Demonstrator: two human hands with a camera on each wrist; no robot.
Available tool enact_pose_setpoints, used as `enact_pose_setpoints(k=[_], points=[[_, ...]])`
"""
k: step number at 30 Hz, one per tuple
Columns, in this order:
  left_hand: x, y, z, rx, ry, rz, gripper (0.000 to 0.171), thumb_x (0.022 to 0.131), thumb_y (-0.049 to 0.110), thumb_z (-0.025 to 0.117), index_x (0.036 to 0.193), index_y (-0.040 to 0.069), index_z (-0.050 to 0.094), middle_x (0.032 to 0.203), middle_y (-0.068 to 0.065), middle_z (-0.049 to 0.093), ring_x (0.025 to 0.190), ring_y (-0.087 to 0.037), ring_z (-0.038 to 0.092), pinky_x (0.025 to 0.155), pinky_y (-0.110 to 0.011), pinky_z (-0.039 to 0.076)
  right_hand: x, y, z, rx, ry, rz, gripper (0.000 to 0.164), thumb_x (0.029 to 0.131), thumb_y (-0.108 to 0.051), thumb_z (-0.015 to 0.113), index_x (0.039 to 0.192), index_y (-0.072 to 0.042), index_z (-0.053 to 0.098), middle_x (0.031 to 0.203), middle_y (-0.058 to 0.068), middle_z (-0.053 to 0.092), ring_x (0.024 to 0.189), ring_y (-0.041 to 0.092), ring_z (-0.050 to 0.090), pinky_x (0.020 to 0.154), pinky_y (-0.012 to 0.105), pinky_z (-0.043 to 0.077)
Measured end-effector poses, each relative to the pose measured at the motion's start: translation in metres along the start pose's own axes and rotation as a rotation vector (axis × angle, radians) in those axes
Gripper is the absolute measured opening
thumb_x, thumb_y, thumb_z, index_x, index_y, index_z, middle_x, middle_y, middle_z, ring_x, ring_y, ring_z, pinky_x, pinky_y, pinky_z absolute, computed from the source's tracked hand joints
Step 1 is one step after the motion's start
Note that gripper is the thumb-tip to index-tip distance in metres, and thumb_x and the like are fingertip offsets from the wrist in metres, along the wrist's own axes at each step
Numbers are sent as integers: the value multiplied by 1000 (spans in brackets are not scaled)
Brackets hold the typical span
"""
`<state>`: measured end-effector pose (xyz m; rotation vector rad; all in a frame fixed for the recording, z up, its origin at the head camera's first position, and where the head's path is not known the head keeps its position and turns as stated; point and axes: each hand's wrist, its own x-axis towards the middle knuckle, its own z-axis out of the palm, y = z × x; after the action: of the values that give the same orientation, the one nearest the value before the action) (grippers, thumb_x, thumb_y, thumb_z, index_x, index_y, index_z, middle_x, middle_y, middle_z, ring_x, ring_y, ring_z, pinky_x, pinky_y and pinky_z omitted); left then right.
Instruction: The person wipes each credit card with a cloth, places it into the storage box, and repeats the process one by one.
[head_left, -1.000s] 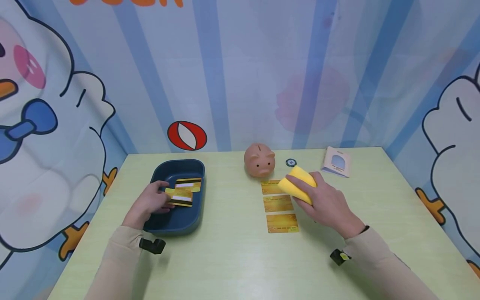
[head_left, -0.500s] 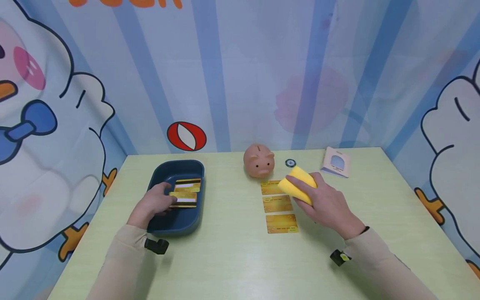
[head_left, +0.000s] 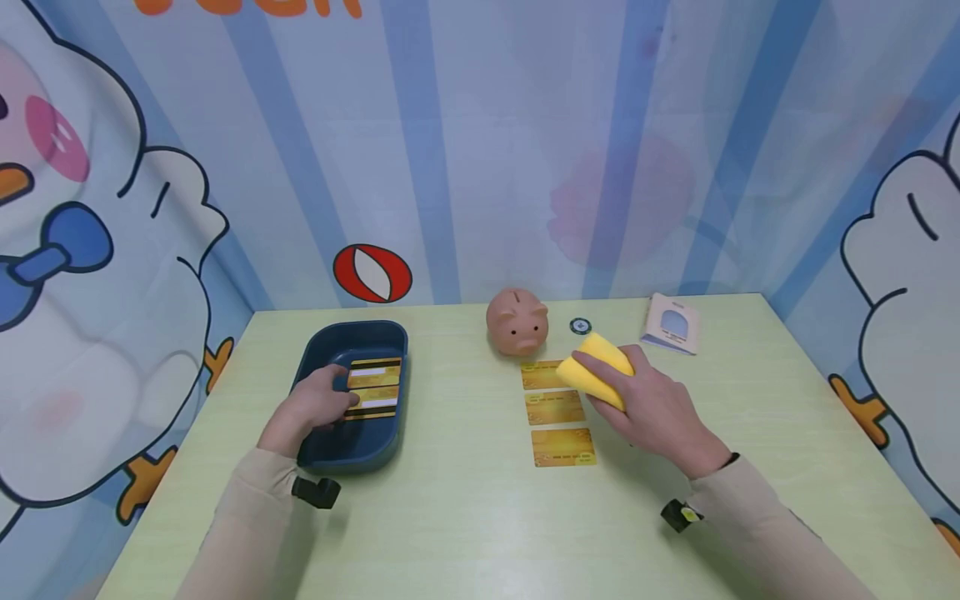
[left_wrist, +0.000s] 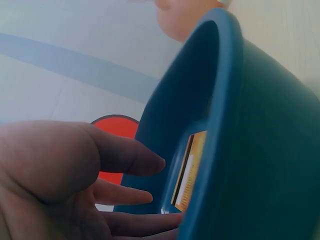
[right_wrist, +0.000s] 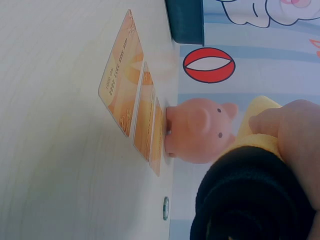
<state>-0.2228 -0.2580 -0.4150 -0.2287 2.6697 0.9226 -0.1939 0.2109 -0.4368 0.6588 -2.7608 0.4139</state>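
Observation:
Inside the dark blue tray [head_left: 390, 446], my left hand [head_left: 315, 400] reaches down with its fingertips at the nearer of two gold cards. That nearer card [head_left: 378, 400] lies stripe side up against the farther card [head_left: 375, 372]. In the left wrist view the thumb [left_wrist: 132, 157] and fingers are spread apart with nothing between them. My right hand [head_left: 652, 408] grips a folded yellow cloth [head_left: 592, 367] above the table. Below and left of it, a column of three gold cards [head_left: 555, 408] lies flat; the cloth overlaps the farthest one in the head view.
Behind the card column stands a pink piggy bank [head_left: 517, 323]. A round dark chip [head_left: 581, 326] lies to its right, and a small pale booklet [head_left: 671, 325] is farther right near the table's back edge. A printed cloth backdrop [head_left: 495, 150] closes off the back and sides.
My left hand set the nearer card down against the farther one, straightening it, and shifted slightly right. The right hand with the cloth has stayed in place.

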Motion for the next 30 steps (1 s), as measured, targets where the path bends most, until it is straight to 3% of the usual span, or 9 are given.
enact_pose_setpoints(k=[2, 8, 17, 23, 30], points=[[-2, 1, -1, 2, 17, 21, 63, 102, 16, 62, 154, -10, 35, 109, -24, 66, 82, -29, 67, 68, -37, 59, 0, 0, -1, -2, -2, 3, 63, 97, -31, 75, 155, -35, 51, 124, 22, 53, 62, 18, 50, 46, 31, 42], [-10, 14, -5, -12, 85, 122, 63, 105, 21, 60, 155, -9, 37, 138, -34, 59, 117, -43, 64, 98, -55, 56, -1, -1, -5, 9, -4, 13, 63, 97, -30, 76, 155, -35, 51, 124, 22, 53, 60, 16, 48, 46, 29, 40], [-29, 48, 0, -126, 162, 279, 57, 106, 24, 59, 157, 4, 43, 142, -23, 62, 127, -41, 61, 101, -54, 55, -1, 2, -5, 5, -6, 16, 63, 98, -30, 75, 156, -35, 50, 125, 22, 52, 59, 15, 48, 46, 29, 40], [-38, 71, 21, -208, 169, 392, 50, 105, 21, 63, 152, 8, 51, 139, -18, 65, 122, -36, 66, 96, -50, 59, -1, 2, -6, 4, -10, 17, 63, 98, -30, 74, 156, -35, 50, 125, 23, 52, 59, 15, 48, 46, 29, 41], [-47, 100, 56, -277, 158, 497, 45, 101, 18, 70, 144, 11, 60, 132, -13, 70, 112, -29, 70, 91, -43, 62, 0, 3, -6, 8, -7, 16, 63, 98, -31, 74, 156, -35, 50, 125, 23, 52, 57, 13, 47, 46, 29, 41]])
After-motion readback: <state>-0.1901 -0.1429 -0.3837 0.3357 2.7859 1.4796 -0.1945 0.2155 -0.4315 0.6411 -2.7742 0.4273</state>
